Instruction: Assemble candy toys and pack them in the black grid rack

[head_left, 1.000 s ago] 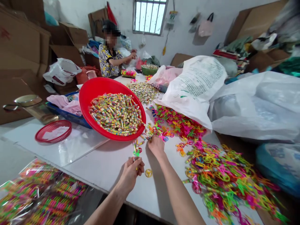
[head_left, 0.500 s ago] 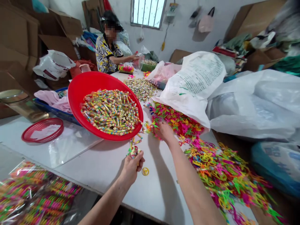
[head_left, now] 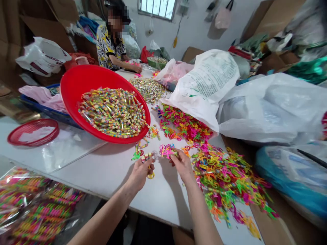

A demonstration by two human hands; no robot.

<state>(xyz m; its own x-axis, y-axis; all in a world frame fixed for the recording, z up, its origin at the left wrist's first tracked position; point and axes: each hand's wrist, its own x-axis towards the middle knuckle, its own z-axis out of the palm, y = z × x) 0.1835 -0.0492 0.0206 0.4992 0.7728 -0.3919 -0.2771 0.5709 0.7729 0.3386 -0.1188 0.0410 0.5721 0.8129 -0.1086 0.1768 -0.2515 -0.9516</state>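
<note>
co-worker's face (head_left: pixel 116 18) blurred, packets (head_left: pixel 33 211) cut off left

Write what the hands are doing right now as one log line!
left hand: holds candy stick | right hand: holds pink plastic ring | beside: red basin | surface: white table

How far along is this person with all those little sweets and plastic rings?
Done, it seems: clear bags of finished colourful pieces lie at lower left. In hand: the left hand pinches a small wrapped candy stick, while the right hand holds a pink plastic ring piece. Left: a big red plastic basin full of candy sticks and a wide heap of neon plastic rings on the white table. Plenty remains.
</note>
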